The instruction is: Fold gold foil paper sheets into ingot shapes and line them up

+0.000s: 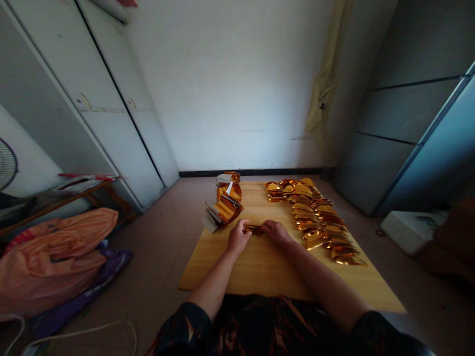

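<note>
On a low wooden table (pixel 260 267), my left hand (pixel 238 236) and my right hand (pixel 275 232) meet over a small piece of gold foil paper (pixel 254 229). Both hands pinch it, one at each end, and press it against the tabletop. A stack of unfolded gold foil sheets (pixel 223 203) lies just beyond my left hand. To the right of my right hand runs a long row of several folded gold foil pieces (pixel 319 217).
White cabinet doors (pixel 92 109) stand at the left, a grey fridge (pixel 415 138) at the right. Orange and purple plastic bags (pixel 55 257) lie on the floor at the left. A white box (pixel 411 230) sits on the floor at the right.
</note>
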### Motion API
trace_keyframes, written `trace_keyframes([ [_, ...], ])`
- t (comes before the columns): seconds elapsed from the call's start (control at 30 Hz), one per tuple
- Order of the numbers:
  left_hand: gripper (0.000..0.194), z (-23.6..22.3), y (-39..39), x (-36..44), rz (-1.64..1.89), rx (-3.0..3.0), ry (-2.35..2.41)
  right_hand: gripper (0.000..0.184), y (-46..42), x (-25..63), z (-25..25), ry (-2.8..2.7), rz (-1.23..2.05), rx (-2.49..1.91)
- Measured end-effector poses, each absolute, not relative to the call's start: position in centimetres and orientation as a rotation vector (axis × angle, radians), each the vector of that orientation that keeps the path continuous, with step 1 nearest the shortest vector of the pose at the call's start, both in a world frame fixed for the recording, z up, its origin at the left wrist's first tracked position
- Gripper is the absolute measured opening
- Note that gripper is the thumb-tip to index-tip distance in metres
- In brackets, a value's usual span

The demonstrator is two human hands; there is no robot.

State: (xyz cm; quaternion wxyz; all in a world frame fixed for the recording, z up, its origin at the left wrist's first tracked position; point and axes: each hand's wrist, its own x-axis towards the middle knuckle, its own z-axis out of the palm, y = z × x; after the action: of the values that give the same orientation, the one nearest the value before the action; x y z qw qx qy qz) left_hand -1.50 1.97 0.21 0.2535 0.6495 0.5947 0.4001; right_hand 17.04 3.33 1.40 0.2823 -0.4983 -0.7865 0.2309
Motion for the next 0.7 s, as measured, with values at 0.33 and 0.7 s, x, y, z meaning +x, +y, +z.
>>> trace_keyframes([
  [0.33,0.028,0.35,1.90,-1.47,1.082,1.763,1.604,0.025,3.17,16.94,1.64,-2.151,0.573,-1.400],
  [0.7,0.029,0.44,1.81,-1.41,1.121,1.700,1.579,0.014,3.35,16.83,1.40,-2.104,0.661,-1.406],
])
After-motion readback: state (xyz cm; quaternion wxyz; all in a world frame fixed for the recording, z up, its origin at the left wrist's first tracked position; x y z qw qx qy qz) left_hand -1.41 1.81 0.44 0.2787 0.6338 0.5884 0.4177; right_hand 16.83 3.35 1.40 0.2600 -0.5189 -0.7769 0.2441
